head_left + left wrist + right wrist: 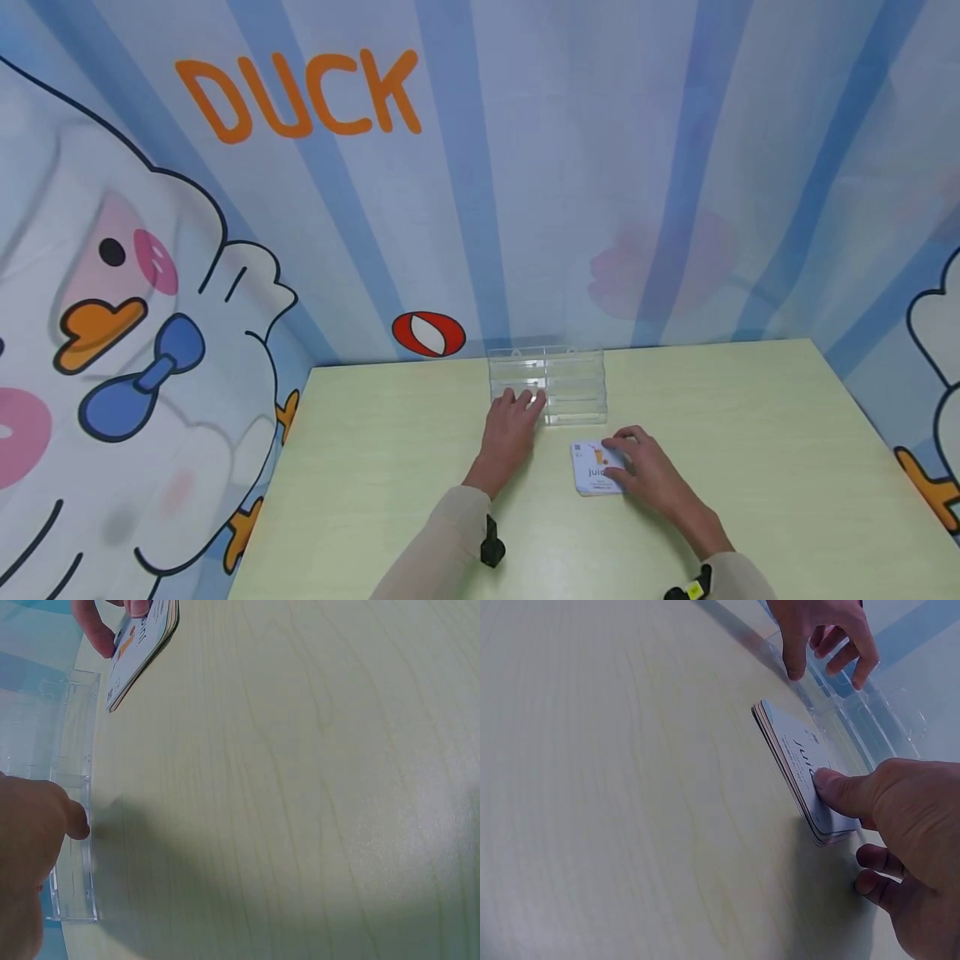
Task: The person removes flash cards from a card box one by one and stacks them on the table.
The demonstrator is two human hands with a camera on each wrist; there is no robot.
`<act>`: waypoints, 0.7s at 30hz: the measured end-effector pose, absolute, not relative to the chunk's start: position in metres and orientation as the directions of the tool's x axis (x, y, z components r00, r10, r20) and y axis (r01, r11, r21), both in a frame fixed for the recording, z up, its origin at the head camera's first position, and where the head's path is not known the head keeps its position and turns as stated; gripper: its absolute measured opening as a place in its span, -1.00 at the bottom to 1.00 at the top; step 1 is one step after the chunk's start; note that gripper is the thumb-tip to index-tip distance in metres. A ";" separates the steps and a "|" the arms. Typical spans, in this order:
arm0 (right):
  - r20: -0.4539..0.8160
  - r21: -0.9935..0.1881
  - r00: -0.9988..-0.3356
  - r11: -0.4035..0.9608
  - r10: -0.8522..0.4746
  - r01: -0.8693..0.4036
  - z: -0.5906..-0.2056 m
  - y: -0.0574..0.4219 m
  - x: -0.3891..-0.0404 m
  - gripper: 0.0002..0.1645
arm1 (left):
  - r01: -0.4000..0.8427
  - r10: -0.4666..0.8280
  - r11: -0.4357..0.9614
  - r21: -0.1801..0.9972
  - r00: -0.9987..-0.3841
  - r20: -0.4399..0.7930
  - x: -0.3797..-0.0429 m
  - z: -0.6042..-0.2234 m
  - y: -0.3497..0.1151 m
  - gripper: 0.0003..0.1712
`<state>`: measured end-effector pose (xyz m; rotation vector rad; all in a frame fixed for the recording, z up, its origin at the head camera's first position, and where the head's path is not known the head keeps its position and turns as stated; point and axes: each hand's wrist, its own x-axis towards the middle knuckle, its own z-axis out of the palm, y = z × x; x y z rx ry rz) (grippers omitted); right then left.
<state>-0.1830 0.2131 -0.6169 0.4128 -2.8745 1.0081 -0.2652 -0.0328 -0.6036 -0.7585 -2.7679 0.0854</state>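
Note:
A stack of picture cards (588, 477) lies on the table in front of the clear rack, its top card reading "juice" with an orange drink drawn on it. My right hand (656, 475) grips the stack by its right side. The thumb (840, 791) presses on the top card, while other fingers reach past the far edge. A clear plastic rack (576, 387) with tiers in two columns stands near the wall. Over its left column is my left hand (510, 433), fingers spread and loosely bent, with the thumb (77, 821) right at the front edge.
The pale wood-grain table (750, 450) ends at a blue striped backdrop (555, 167) just behind the rack. A printed cartoon duck (150, 350) covers the left side wall. Black bands (492, 546) sit at both wrists over the sleeves.

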 end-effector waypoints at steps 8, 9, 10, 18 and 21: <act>0.131 -0.606 -0.963 0.749 -0.237 -0.267 -0.618 0.212 -0.185 -0.45 | 0.490 0.515 0.857 -0.158 -0.823 0.239 -0.264 -0.604 -0.035 -0.34; 0.126 -0.609 -0.964 0.748 -0.236 -0.263 -0.618 0.212 -0.185 -0.43 | 0.489 0.516 0.856 -0.165 -0.823 0.239 -0.263 -0.604 -0.036 -0.34; 0.120 -0.612 -0.965 0.748 -0.234 -0.258 -0.618 0.212 -0.185 -0.42 | 0.488 0.517 0.855 -0.173 -0.823 0.234 -0.262 -0.605 -0.036 -0.33; 0.114 -0.649 -0.971 0.724 -0.211 -0.233 -0.609 0.214 -0.184 -0.28 | 0.477 0.499 0.864 -0.159 -0.853 0.151 -0.256 -0.603 -0.038 -0.21; 0.125 -0.631 -0.967 0.734 -0.223 -0.251 -0.602 0.216 -0.183 -0.23 | 0.475 0.487 0.872 -0.114 -0.866 0.112 -0.252 -0.601 -0.042 -0.16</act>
